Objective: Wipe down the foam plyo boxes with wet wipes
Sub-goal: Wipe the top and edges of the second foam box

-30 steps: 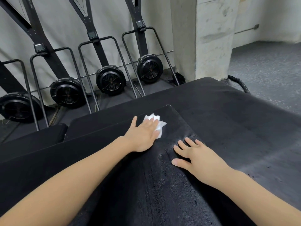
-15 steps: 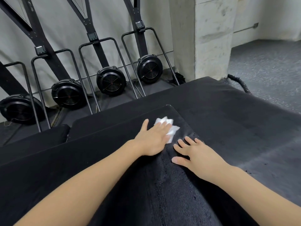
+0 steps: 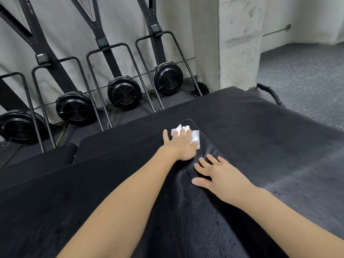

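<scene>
While the left hand (image 3: 181,146) is pressing a white wipe (image 3: 194,137) flat against the top box (image 3: 195,211), its fingers are lying straight and spread over the cloth, not curled round it. The wipe is sitting at the far corner of that box, just beside its right edge, with crumpled ends poking out past the fingertips. The right hand (image 3: 221,176) is resting nearer on the same surface, fingers loosely apart and holding nothing, apparently bracing. A larger box (image 3: 270,131) is lying lower to the right, and another (image 3: 37,161) to the left.

The stretch under the right hand is looking glossy and streaked, which suggests damp cover there, while the left half of the top is looking matt. Judging from that, the step in hand is the corner pass. To do it well, the palm should be keeping even pressure so the wipe is dragging rather than bunching, the strokes should be overlapping and running off the edge, and the corner seam deserves a slow turn. The bracing hand should be shifting off wet foam so nothing is skipped beneath it.
</scene>
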The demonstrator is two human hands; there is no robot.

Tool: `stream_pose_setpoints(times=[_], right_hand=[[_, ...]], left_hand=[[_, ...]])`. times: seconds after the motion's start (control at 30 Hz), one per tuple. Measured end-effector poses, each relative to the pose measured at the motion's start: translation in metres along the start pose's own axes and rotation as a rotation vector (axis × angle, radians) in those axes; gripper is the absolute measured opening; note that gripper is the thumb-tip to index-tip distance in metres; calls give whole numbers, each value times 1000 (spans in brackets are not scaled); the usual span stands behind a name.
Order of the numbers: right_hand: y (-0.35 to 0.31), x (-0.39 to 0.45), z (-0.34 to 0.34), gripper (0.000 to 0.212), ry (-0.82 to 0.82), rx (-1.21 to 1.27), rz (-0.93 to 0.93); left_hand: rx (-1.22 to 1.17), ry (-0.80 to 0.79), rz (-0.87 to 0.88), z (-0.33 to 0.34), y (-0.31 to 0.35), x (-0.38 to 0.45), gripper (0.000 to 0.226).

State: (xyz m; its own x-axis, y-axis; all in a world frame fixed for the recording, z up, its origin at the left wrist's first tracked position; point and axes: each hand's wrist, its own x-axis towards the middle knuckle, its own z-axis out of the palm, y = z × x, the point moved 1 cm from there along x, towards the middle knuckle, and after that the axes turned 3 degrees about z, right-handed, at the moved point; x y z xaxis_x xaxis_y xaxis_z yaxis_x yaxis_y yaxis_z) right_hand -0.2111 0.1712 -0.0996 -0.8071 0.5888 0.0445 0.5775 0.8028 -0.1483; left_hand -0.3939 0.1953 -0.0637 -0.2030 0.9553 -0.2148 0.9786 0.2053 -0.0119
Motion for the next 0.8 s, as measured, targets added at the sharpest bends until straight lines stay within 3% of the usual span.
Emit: stream_pose_setpoints(times=[0.1, 0.2, 0.27, 0.33, 0.43, 0.6, 0.7, 0.8], right_hand=[[-4, -3, -5, 133, -28, -1, 17], [-10, -11, -17, 103, -7, 59, 27], [-13, -16, -22, 83, 7, 15, 41], [-10, -19, -21, 81, 7, -26, 61], [-4, -26, -21, 55, 33, 145, 133], [-33, -33, -27, 29, 237, 321, 94], [-65, -25, -31, 32, 227, 451, 67], [-83, -17, -28, 40, 196, 448, 18]], left_hand=[[-39, 41, 177, -2, 27, -1, 58], [-10, 69, 305, 6, 25, -26, 53], [25, 60, 278, 14, 5, -48, 57], [41, 51, 227, 21, -21, -72, 58], [-14, 3, 149, 28, -50, -119, 60], [-83, 47, 83, 26, -17, -147, 61], [-43, 96, 153, 25, 8, -145, 60], [-255, 154, 235, 27, -11, -162, 60]])
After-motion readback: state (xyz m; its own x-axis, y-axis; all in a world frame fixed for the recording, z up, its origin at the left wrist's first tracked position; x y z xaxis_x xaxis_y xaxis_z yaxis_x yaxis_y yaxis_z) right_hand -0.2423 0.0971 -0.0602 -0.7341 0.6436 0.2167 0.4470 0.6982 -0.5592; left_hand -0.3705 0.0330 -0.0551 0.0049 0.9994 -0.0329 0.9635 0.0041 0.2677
